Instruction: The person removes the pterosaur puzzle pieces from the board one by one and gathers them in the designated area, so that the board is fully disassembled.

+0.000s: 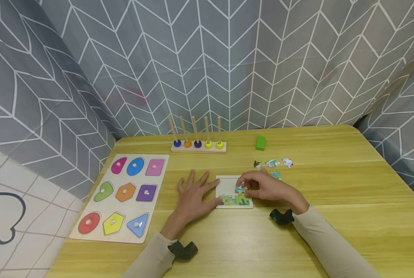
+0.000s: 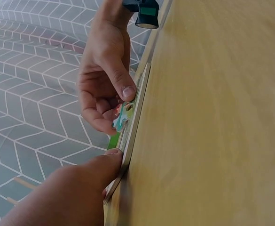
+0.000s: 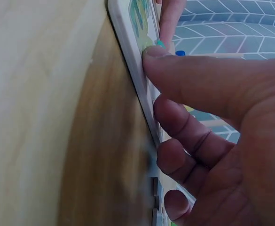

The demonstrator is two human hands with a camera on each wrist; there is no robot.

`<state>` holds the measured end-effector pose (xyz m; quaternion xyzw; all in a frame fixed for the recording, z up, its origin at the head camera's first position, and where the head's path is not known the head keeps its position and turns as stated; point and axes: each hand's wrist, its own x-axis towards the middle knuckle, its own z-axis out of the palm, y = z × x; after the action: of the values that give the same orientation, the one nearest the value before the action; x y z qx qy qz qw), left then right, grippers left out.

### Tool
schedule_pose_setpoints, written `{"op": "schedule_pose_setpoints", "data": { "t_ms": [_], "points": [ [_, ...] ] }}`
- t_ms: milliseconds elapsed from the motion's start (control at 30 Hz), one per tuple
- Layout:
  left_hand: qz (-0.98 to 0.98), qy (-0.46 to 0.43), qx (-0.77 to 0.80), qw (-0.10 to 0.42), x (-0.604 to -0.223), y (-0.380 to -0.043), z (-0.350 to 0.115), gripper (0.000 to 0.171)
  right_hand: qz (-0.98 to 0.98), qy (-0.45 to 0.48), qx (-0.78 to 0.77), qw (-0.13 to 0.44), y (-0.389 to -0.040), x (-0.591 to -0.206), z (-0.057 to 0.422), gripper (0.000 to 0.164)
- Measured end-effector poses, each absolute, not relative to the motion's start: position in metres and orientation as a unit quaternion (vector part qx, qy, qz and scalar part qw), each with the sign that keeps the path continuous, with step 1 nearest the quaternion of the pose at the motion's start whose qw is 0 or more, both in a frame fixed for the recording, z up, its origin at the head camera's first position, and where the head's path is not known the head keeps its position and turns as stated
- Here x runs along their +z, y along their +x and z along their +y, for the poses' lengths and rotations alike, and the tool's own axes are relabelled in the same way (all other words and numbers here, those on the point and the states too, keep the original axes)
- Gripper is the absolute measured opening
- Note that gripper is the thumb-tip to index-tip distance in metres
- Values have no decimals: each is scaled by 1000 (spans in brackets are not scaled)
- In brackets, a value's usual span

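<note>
A small jigsaw puzzle board (image 1: 226,185) with a pale frame lies in the middle of the table; green pieces (image 1: 232,199) fill its lower row. My right hand (image 1: 267,187) pinches a teal, white and red puzzle piece (image 2: 120,117) between thumb and fingers, right over the board just above that row. My left hand (image 1: 194,197) lies with fingers spread at the board's left side, its thumb and fingertips at the frame's edge. Loose puzzle pieces (image 1: 272,163) lie on the table beyond my right hand, one partly hidden by it.
At the left lies a shape board (image 1: 147,208) with knobbed coloured shapes. A peg stacker (image 1: 198,150) with one ring per peg stands at the back edge, and a green block (image 1: 260,143) to its right. A patterned curtain (image 1: 227,69) hangs behind the table (image 1: 349,185).
</note>
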<state>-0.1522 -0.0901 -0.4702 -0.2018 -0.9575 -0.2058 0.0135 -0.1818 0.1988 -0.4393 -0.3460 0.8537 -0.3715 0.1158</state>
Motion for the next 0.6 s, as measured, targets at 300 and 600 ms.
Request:
{"op": "schedule_pose_setpoints", "data": {
  "t_ms": [300,600],
  "points": [
    [-957,-202,-209,13,-470,-152,-90,62,883,-333,-318,95,-178,-434,199,33],
    [-956,-202,-211,12,-469,-152,-90,62,885,-339,-311,71,-180,-436,197,31]
  ]
}}
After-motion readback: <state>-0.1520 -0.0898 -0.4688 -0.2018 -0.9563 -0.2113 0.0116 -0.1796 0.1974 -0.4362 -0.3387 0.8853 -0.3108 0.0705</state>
